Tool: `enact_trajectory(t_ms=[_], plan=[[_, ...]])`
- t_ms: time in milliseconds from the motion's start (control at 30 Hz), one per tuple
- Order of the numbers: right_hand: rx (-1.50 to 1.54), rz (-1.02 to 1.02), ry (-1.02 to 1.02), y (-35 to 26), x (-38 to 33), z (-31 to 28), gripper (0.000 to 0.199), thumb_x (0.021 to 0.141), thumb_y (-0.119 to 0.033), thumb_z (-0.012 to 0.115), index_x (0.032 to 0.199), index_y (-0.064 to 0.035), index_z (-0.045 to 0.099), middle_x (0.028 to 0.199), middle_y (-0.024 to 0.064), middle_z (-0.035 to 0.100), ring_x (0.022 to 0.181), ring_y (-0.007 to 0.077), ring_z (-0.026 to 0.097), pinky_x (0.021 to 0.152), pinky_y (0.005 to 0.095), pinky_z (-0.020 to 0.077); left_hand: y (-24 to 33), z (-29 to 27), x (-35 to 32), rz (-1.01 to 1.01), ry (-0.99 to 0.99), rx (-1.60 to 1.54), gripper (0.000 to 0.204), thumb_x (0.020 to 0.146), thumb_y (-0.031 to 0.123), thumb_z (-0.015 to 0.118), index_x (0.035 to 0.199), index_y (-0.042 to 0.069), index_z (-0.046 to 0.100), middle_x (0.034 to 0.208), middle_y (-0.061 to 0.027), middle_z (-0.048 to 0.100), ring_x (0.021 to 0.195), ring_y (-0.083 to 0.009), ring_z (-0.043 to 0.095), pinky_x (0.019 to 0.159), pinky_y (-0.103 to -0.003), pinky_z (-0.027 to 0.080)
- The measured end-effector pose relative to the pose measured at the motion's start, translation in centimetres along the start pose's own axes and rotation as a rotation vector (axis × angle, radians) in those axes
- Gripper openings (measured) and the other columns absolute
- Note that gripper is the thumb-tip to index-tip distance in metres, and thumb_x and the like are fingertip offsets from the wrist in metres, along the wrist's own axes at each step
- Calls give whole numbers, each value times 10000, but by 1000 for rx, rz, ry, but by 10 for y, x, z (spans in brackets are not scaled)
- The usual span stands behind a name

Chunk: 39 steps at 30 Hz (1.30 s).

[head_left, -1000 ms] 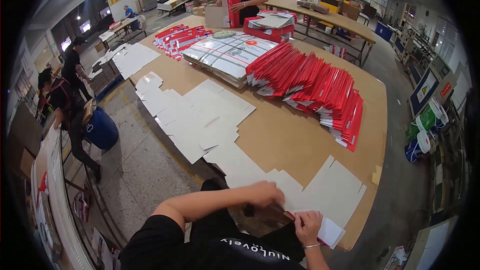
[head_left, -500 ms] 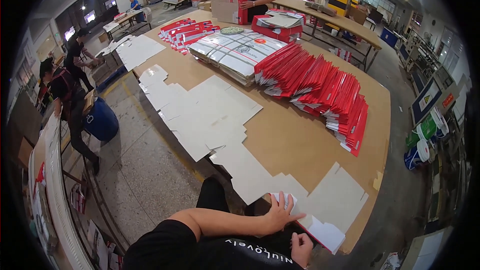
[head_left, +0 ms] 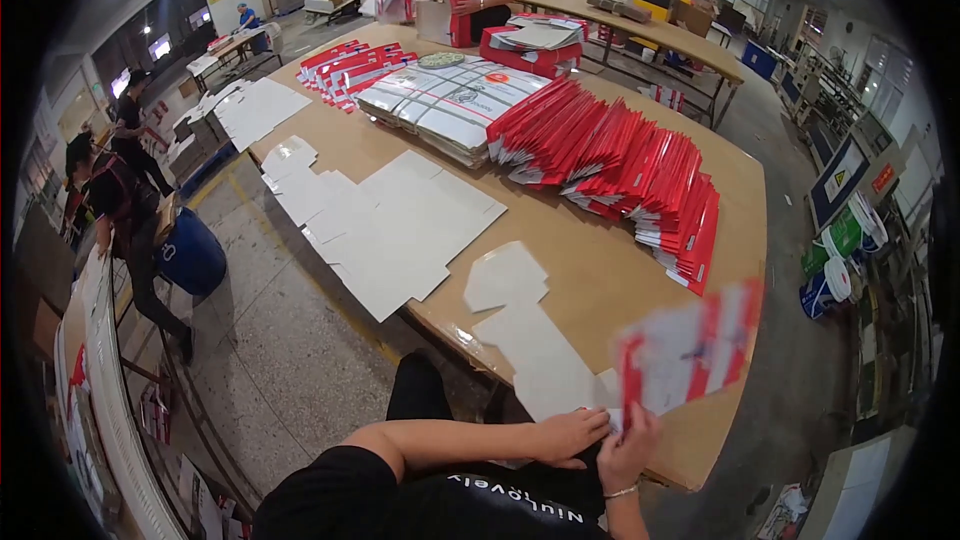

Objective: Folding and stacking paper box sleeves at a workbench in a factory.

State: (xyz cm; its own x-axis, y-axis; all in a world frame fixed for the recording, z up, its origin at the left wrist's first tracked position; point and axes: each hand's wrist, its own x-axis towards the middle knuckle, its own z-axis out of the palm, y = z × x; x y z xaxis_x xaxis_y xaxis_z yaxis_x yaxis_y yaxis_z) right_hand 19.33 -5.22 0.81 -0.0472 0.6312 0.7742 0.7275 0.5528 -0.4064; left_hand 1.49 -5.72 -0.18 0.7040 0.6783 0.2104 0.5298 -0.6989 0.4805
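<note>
The sheet (head_left: pixel 672 360), red and white and blurred, is noted raised above the worktop (head_left: pixel 600 270) at its near right end. Its lower left corner is pinched between thumb and fingers of the right grip (head_left: pixel 630 448). The left grip (head_left: pixel 572 437) is seen just beside, fingers bent; whether anything is held there cannot be told. In judgement, the sheet should be supported nearer its middle, as bending is risked by a corner hold. The white blank (head_left: pixel 548 360) below should not be dragged, and the red stack (head_left: pixel 640 170) beyond should be left unknocked.
</note>
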Motion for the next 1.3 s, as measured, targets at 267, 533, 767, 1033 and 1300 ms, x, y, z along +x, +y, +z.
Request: enact_trajectory(t_ms=[267, 533, 767, 1033, 1300], plan=[[-160, -79, -1061, -8, 58, 38, 516, 860, -300, 656, 1348, -164, 565, 1305, 158, 520, 1227, 428, 449, 1016, 596, 361, -31, -90, -80, -788, -210, 660, 945, 651, 601, 798, 1346, 27, 515, 1331, -265, 523, 1250, -403, 499, 1108, -522, 330], [-148, -283, -959, -1, 10, 47, 557, 912, -403, 609, 1436, -238, 519, 1553, 149, 368, 1449, 428, 258, 1130, 687, 160, -87, -79, -111, -168, -17, 637, 526, 873, 183, 587, 1376, 60, 493, 1357, -169, 521, 1202, -349, 553, 976, -418, 483], [-89, -99, -849, 21, 23, 18, 512, 903, -376, 616, 1406, -301, 558, 1554, 148, 363, 1453, 431, 253, 1130, 692, 129, -91, -112, -55, -189, -501, 235, 335, 838, 174, 630, 1164, 103, 600, 1016, -88, 596, 904, -281, 651, 750, -406, 537], [-126, -224, -941, 29, 2, 12, 522, 900, -295, 632, 1413, -321, 541, 1544, 168, 364, 1439, 448, 278, 1126, 696, 174, -89, -79, -56, -79, -125, 406, 226, 828, 197, 636, 1022, 83, 615, 977, -80, 615, 891, -276, 654, 743, -404, 528], [165, -450, -828, 50, 28, 14, 447, 915, -246, 604, 1359, -197, 592, 1509, 203, 409, 1427, 422, 339, 1160, 596, 253, -164, -65, 1, -216, -622, -14, 418, 785, 475, 682, 984, 113, 746, 935, -139, 731, 850, -352, 693, 735, -510, 519]])
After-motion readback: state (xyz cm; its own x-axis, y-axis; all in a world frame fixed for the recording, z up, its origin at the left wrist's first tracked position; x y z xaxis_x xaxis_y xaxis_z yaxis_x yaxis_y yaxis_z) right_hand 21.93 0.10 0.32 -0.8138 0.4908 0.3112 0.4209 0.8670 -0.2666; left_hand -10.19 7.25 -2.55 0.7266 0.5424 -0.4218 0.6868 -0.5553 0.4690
